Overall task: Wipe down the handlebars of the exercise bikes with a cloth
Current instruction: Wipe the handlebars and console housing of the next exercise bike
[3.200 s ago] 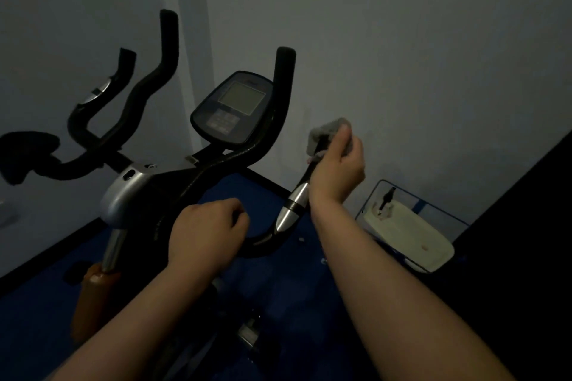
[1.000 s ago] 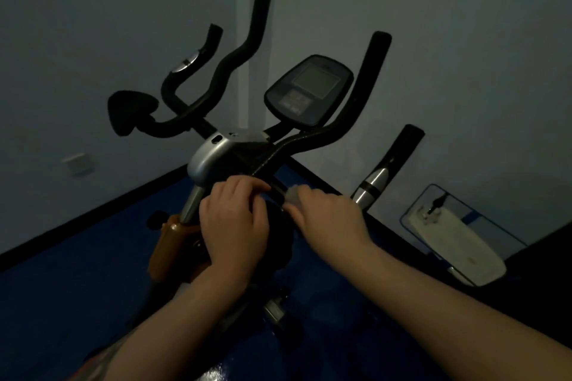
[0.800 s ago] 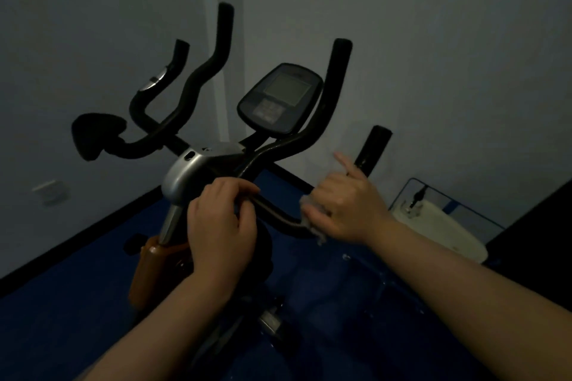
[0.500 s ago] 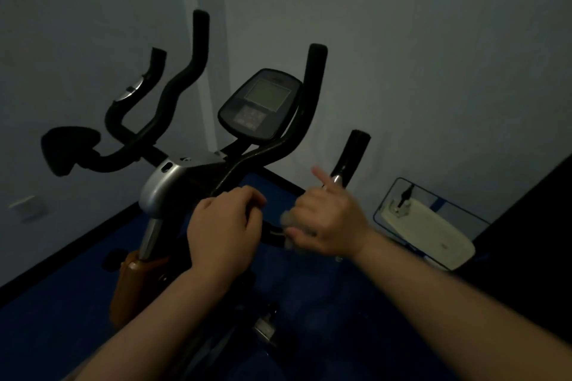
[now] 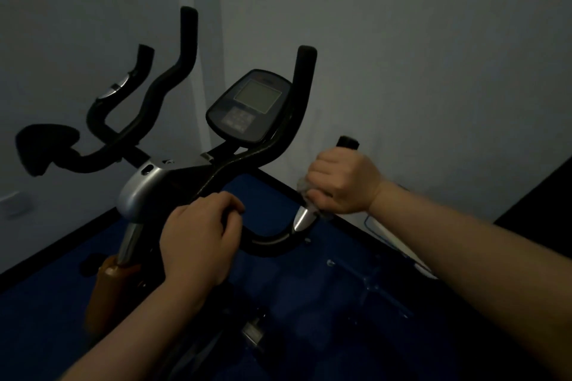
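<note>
Dim room, grey walls, blue floor with a black skirting strip. Exercise bike in the middle of view: silver head piece, black handlebars, console with a pale screen mounted between the two tall upright bars. A padded black part sticks out at far left. A white object with a blue frame lies on the floor by the right wall, mostly hidden behind the right forearm. Left hand: fingers curled over the handlebar near the head piece, grip closed on the bar. Right hand: fist wrapped round the short right-hand bar, just above its silver sensor band, with the grey cloth bunched between palm and bar; the bar's black tip shows above the knuckles. Both forearms reach in from the bottom edge.
</note>
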